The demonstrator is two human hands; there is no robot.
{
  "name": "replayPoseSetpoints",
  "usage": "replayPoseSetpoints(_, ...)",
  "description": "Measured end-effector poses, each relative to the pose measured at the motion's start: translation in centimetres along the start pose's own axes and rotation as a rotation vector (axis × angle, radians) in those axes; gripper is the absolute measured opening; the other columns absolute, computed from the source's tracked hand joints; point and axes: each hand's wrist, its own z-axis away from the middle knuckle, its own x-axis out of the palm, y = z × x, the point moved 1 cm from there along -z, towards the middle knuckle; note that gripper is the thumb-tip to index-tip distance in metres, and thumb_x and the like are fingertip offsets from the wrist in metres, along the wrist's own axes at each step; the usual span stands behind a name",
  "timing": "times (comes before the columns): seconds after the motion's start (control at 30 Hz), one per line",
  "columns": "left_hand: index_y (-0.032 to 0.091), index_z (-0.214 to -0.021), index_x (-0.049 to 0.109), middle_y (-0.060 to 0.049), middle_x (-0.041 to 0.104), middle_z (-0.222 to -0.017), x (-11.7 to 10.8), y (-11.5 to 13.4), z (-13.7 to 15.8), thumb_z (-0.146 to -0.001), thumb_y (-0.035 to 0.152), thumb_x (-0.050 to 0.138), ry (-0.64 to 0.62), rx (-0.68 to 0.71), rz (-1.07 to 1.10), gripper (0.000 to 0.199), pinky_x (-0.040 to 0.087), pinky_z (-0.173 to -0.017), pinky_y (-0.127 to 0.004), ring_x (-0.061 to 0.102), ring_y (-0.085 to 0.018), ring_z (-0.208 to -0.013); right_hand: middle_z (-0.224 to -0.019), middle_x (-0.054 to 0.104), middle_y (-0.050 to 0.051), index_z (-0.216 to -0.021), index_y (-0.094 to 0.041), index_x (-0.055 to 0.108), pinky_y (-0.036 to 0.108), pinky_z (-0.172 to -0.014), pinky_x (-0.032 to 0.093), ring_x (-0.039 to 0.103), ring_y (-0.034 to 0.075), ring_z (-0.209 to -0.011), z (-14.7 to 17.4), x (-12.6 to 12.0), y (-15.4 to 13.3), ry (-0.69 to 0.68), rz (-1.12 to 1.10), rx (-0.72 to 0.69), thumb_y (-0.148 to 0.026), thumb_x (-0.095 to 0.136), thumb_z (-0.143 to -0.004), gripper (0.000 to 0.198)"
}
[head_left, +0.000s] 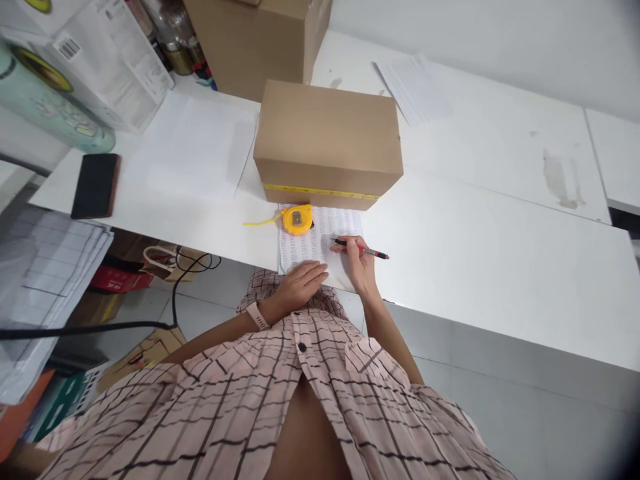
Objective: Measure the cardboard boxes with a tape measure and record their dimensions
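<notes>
My right hand [361, 268] is closed around a red and black pen [370, 251], its tip over a printed sheet [295, 250] covered with rows of small text. Flat on the sheet's lower edge rests my left hand [301, 285], fingers stretched out and holding nothing. A yellow tape measure [297, 219] lies on top of the sheet, a short bit of its tape sticking out to the left. Right behind it stands a brown cardboard box [330, 137], with a yellow strip running along the lower part of its front side.
A black phone [96, 186] and white paper [193, 143] lie on the white table [500, 247] at the left. Behind them stand a mint-green bottle [55, 100], a white carton [110, 60] and a larger cardboard box [250, 43]. Another printed sheet [413, 87] lies at the back.
</notes>
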Motion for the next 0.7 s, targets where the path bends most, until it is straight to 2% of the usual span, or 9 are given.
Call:
replayPoseSetpoints(0.1,0.012,-0.115,0.066,-0.014,0.073,-0.117,-0.8,-0.5,0.7,-0.098,0.013,0.054,0.065,-0.033,0.039,0.021,0.057,-0.101,-0.045,0.066,-0.024,-0.116,-0.067,0.057,-0.002,-0.072,-0.022,0.054,0.03,-0.072,0.045,0.055,0.015,-0.07,0.1,-0.5,-0.1,0.067,0.08,-0.016,-0.055,0.057,-0.094,0.04)
replayPoseSetpoints(0.17,0.013,-0.113,0.066,-0.013,0.074,-0.113,-1.1,-0.7,0.9,-0.098,0.014,0.055,0.091,-0.049,0.051,0.019,0.058,-0.098,-0.044,0.067,-0.023,-0.112,-0.064,0.051,-0.003,-0.068,-0.022,0.05,0.028,-0.065,0.041,0.049,0.013,-0.065,0.1,-0.7,-0.1,0.121,0.092,-0.029,-0.054,0.058,-0.093,0.041)
replayPoseSetpoints(0.27,0.015,-0.111,0.066,-0.011,0.074,-0.108,-1.2,-0.8,1.0,-0.097,0.017,0.056,0.073,-0.062,0.029,0.017,0.058,-0.095,-0.043,0.068,-0.023,-0.106,-0.071,0.056,-0.003,-0.08,-0.022,0.054,0.028,-0.066,0.042,0.051,0.013,-0.068,0.0,-0.8,-0.1,0.15,0.057,-0.034,-0.051,0.057,-0.094,0.032)
replayPoseSetpoints(0.4,0.014,-0.12,0.064,-0.013,0.073,-0.111,-1.0,-0.2,0.3,-0.099,0.026,0.055,-0.069,-0.099,-0.048,0.026,0.056,-0.095,-0.046,0.068,-0.027,-0.104,-0.088,0.067,0.001,-0.099,-0.022,0.06,0.031,-0.075,0.047,0.06,0.015,-0.08,-0.2,-0.7,0.2,0.095,0.013,-0.004,-0.046,0.066,-0.089,0.026)
replayPoseSetpoints(0.47,0.011,-0.126,0.062,-0.017,0.071,-0.119,-0.6,0.3,-0.2,-0.099,0.033,0.054,-0.15,-0.096,-0.092,0.035,0.053,-0.1,-0.048,0.067,-0.029,-0.11,-0.087,0.067,0.001,-0.094,-0.022,0.062,0.031,-0.073,0.047,0.059,0.015,-0.078,-0.2,-0.7,0.4,0.086,0.059,-0.005,-0.045,0.071,-0.085,0.027)
replayPoseSetpoints(0.57,0.008,-0.132,0.057,-0.021,0.063,-0.135,0.6,1.1,-0.9,-0.099,0.039,0.052,-0.233,-0.059,-0.127,0.046,0.044,-0.112,-0.05,0.057,-0.033,-0.129,-0.071,0.056,-0.003,-0.079,-0.022,0.056,0.028,-0.063,0.041,0.049,0.013,-0.065,-0.2,-0.5,0.6,0.096,0.131,-0.043,-0.044,0.066,-0.088,0.026)
replayPoseSetpoints(0.63,0.007,-0.137,0.054,-0.022,0.057,-0.143,1.5,1.3,-1.2,-0.099,0.039,0.051,-0.258,-0.055,-0.145,0.049,0.039,-0.117,-0.051,0.049,-0.034,-0.139,-0.065,0.047,-0.005,-0.074,-0.023,0.05,0.027,-0.059,0.038,0.043,0.012,-0.061,-0.2,-0.3,0.5,0.096,0.153,-0.07,-0.042,0.061,-0.091,0.027)
replayPoseSetpoints(0.7,0.007,-0.138,0.054,-0.022,0.055,-0.146,2.2,1.3,-1.3,-0.1,0.036,0.051,-0.238,-0.046,-0.17,0.048,0.038,-0.118,-0.051,0.047,-0.034,-0.141,-0.065,0.046,-0.006,-0.076,-0.023,0.049,0.027,-0.059,0.037,0.043,0.011,-0.06,-0.3,-0.1,0.3,0.076,0.172,-0.073,-0.04,0.059,-0.092,0.026)
